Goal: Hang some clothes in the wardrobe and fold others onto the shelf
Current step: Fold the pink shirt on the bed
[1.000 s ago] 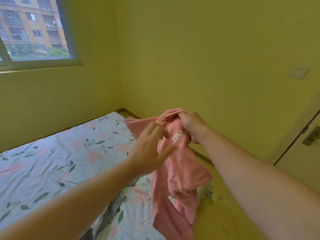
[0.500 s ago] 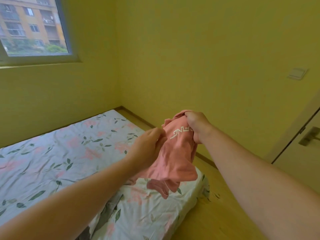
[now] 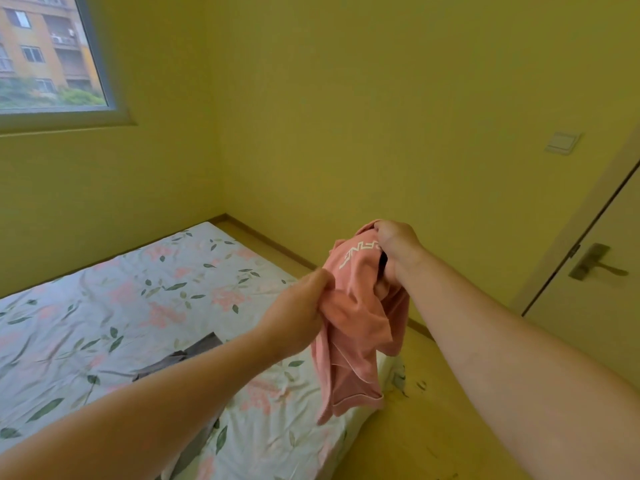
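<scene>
The big bed (image 3: 138, 306) with the flower sheet fills the lower left of the frame, and the pale door (image 3: 595, 289) stands at the right edge. The window (image 3: 45, 53) is in the upper left. No wardrobe and no shelf show anywhere in this view. The pink shirt (image 3: 356, 323) is up in the air near the middle of the frame, over the corner of the bed, and it touches nothing but the two hands. It hangs in a loose bunch with folds going every way, and white letters (image 3: 360, 252) show near its top. A grey piece of clothing (image 3: 180, 358) lies flat on the bed, lower left of the shirt, partly hidden by the left arm. The left hand (image 3: 298, 317) holds a bunch of cloth at the shirt's left side, with its fingers (image 3: 320, 282) curled tight round it. The right hand (image 3: 396, 242) holds the very top of the shirt, and its fingers (image 3: 381, 230) are closed on the cloth too. The shirt looks light, soft and floppy. It will not break and it should not slip, but it will sag and twist from any spot that is held. I think the best places to hold it are the two shoulders or the neck edge. Then it can hang flat and open, ready to fold or put on a hanger.
</scene>
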`<act>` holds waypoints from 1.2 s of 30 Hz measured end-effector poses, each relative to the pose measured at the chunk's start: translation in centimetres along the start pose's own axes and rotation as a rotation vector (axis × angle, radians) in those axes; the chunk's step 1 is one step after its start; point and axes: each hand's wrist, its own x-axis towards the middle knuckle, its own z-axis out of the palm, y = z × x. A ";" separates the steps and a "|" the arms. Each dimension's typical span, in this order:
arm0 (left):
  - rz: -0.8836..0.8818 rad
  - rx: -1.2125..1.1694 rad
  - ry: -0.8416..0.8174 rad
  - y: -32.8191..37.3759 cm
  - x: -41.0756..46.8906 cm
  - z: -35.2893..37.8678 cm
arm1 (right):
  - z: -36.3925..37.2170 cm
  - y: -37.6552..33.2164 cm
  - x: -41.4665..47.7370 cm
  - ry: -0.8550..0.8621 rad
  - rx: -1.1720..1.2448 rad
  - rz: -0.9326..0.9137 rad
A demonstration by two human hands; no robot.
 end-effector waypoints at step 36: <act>-0.350 0.499 0.248 -0.7 10.5 -12.3 | 2.4 0.6 -0.2 -0.128 -0.258 -0.360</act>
